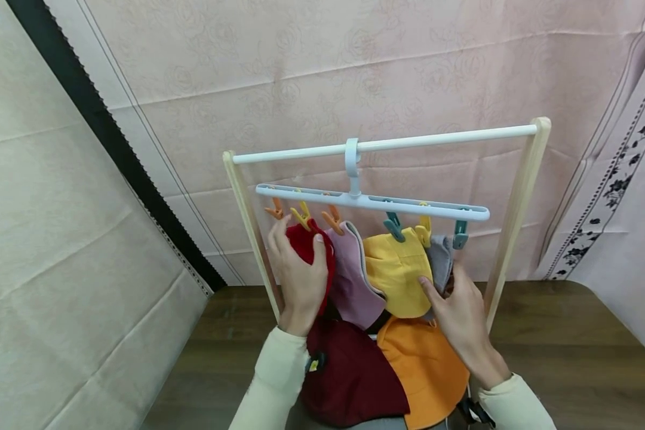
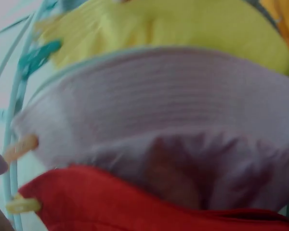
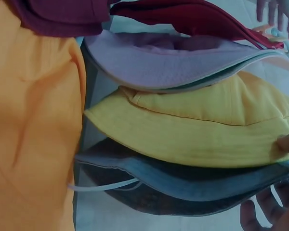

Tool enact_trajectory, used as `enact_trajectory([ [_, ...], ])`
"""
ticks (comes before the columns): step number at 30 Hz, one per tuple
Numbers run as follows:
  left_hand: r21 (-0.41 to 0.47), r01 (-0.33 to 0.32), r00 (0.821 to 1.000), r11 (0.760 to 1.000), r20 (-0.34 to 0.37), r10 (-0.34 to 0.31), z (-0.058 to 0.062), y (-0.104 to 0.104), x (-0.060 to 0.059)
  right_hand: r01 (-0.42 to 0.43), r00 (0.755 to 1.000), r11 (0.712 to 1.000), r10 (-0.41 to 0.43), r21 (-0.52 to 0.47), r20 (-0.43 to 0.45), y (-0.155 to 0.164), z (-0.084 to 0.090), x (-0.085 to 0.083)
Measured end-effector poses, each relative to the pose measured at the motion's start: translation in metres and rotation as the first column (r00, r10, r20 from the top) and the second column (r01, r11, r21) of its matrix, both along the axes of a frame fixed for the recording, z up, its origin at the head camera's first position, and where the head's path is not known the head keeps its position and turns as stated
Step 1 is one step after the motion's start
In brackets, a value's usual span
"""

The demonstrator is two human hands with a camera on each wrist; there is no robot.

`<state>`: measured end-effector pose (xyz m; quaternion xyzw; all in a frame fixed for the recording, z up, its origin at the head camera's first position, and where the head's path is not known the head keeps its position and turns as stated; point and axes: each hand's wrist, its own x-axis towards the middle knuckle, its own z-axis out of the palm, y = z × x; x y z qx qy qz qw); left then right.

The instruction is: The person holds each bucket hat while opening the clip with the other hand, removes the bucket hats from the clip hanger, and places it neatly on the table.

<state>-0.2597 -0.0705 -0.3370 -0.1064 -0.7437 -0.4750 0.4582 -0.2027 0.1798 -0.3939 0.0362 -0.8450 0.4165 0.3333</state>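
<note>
My left hand (image 1: 300, 276) wraps round the red hat (image 1: 313, 248), thumb over its front and fingers behind, so the cloth stays steady just under the yellow clip (image 1: 303, 216) that pins it to the pale blue hanger (image 1: 371, 202). My right hand (image 1: 459, 310) is further along the row, its thumb on the brim of the yellow hat (image 1: 396, 272) and its fingers tucked behind the grey hat (image 1: 441, 257), parting the two where they hang packed together. The lilac hat (image 1: 352, 278) dangles between my hands, and the dark red hat (image 1: 352, 373) and orange hat (image 1: 424, 367) lie below on the wooden table (image 1: 564, 352), off the clips.
</note>
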Motion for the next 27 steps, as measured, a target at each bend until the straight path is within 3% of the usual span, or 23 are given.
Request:
enact_trajectory([
  [2, -0.068, -0.032, 0.998, 0.997, -0.050, 0.029, -0.007, 0.008, 0.006, -0.028, 1.000, 1.000, 0.028, -0.004, 0.001, -0.002, 0.000, 0.000],
  [8, -0.233, -0.010, 0.995, 0.973, -0.101, -0.014, -0.026, 0.034, 0.020, -0.073, 0.997, 0.996, 0.074, -0.045, 0.025, -0.007, -0.001, -0.001],
  [16, -0.322, 0.022, 0.998, 0.947, -0.055, -0.042, -0.037, 0.067, 0.029, -0.133, 0.976, 0.988, 0.144, -0.077, 0.161, -0.008, -0.001, 0.002],
  [21, -0.329, 0.041, 0.999, 0.944, 0.013, -0.039, -0.040, 0.078, 0.031, -0.217, 0.957, 0.974, 0.225, -0.062, 0.186, -0.004, -0.003, 0.007],
  [27, -0.339, 0.048, 0.998, 0.939, 0.047, -0.034, -0.040, 0.082, 0.032, -0.314, 0.924, 0.948, 0.319, -0.058, 0.213, 0.004, -0.003, 0.011],
])
